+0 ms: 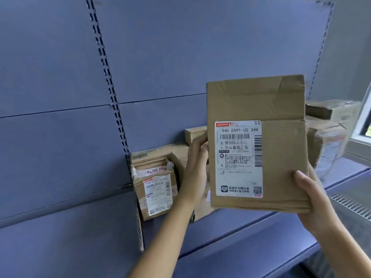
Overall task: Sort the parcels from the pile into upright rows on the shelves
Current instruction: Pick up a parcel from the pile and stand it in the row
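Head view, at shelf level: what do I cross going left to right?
In order: slotted upright → small labelled box → left hand → held box → right hand → taped parcels → window.

Worn on the head, one wide-angle view only. Looks forward and a little down, straight at the blue back panel (60,57) of the shelving, from close by. Tilted, so as to show the shelf board (241,233) climbing toward the right and the slotted upright (104,67) bowed by the lens. Near enough to read the large print on the label (239,157) of the cardboard parcel (281,101), right of centre. Takes in both forearms from the bottom edge, left hand (195,167) and right hand (313,197) on that parcel, and a sliver of window (361,125) at the far right.
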